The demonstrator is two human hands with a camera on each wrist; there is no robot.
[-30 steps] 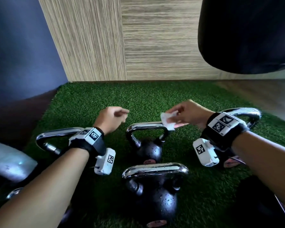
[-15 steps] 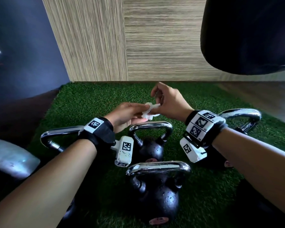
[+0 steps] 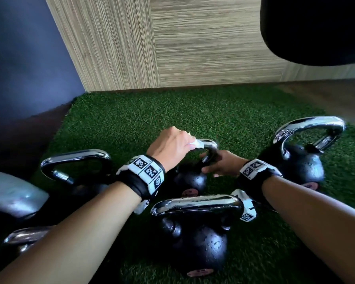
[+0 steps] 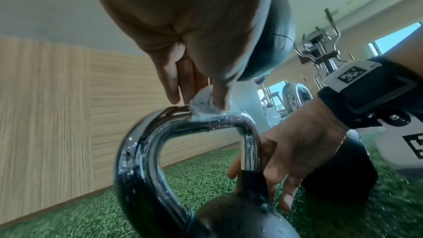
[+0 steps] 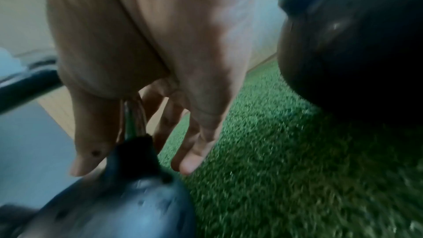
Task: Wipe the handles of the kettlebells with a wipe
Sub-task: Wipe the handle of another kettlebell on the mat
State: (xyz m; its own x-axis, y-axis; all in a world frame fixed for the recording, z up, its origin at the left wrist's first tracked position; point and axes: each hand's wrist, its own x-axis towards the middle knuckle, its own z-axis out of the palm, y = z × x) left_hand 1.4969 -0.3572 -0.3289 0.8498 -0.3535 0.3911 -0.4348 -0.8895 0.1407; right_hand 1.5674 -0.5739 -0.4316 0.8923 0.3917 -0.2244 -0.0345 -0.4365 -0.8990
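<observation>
Several black kettlebells with chrome handles stand on green turf (image 3: 152, 115). My left hand (image 3: 170, 144) pinches a crumpled white wipe (image 3: 197, 143) and holds it against the top bar of the far middle kettlebell's handle (image 3: 210, 144). In the left wrist view the wipe (image 4: 203, 106) sits under my fingertips (image 4: 219, 97) on the wet chrome handle (image 4: 217, 124). My right hand (image 3: 221, 165) straddles the handle's right post, thumb on one side and straight fingers (image 5: 194, 151) on the other, just above the black kettlebell body (image 5: 128, 196).
A nearer kettlebell (image 3: 195, 247) stands in front, between my forearms. Another kettlebell (image 3: 301, 165) is at the right, and a chrome handle (image 3: 76, 158) at the left. A black punching bag (image 3: 316, 27) hangs at the upper right. Wood-panelled wall behind.
The wipe went from my right hand to my left. Both hands dropped from above the handle onto the middle kettlebell, the left on the top bar and the right at the right post.
</observation>
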